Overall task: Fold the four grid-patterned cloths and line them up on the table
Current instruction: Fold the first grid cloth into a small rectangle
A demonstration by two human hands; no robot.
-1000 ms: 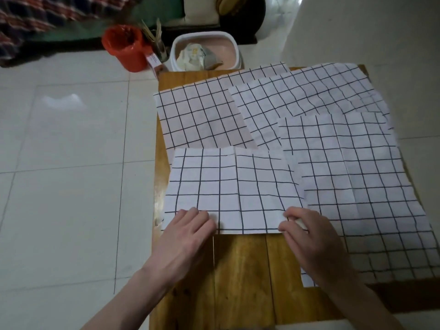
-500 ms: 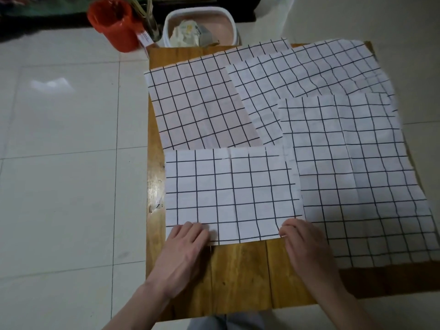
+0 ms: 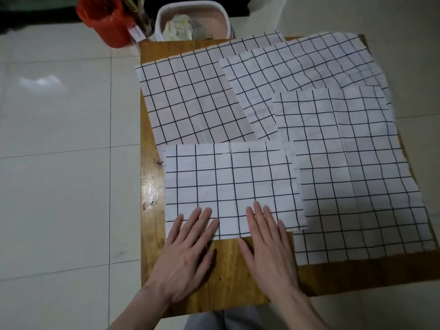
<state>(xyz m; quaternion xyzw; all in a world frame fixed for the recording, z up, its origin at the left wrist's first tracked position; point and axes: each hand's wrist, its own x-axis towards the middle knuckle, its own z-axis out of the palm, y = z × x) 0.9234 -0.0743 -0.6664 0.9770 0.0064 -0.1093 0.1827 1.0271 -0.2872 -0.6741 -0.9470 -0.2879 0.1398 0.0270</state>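
Pale floor tiles surround the wooden table point(image 3: 152, 148), where the left hand point(image 3: 188, 248) and right hand point(image 3: 269, 244) lie flat, fingers straight, pressing the folded cloth point(image 3: 232, 186) at its near edge, probably to set the crease, beside three unfolded cloths.

I have one camera, worn on my head, looking forward and steeply down from close above the wooden table point(image 3: 152, 186). My left hand point(image 3: 188, 253) and right hand point(image 3: 269, 251) enter from the bottom edge, near the lens. The tiled floor point(image 3: 59, 163) fills the left side, and the table's far edge sits near the top.
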